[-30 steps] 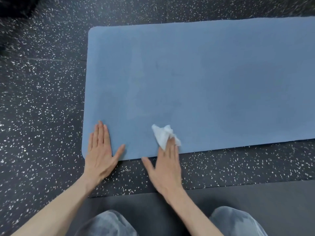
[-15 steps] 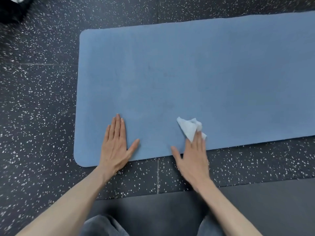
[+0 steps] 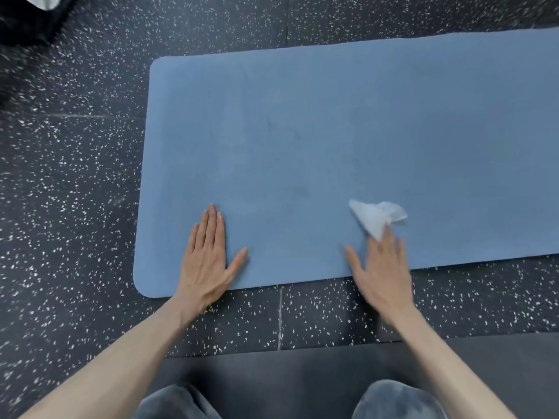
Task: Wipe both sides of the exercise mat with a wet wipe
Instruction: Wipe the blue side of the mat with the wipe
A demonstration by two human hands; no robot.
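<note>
Hands flat near mat (image 3: 332, 131) front edge: left hand (image 3: 208, 258) bare, right hand (image 3: 381, 267) pressing wipe (image 3: 373, 216).

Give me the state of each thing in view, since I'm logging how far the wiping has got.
exercise mat: unrolled flat on the floor, one side up.
wet wipe: crumpled, lying on the mat under the right fingertips.
left hand: flat, fingers straight, pressing the mat near its front edge.
right hand: fingers straight, pressing the wipe; blurred.
</note>
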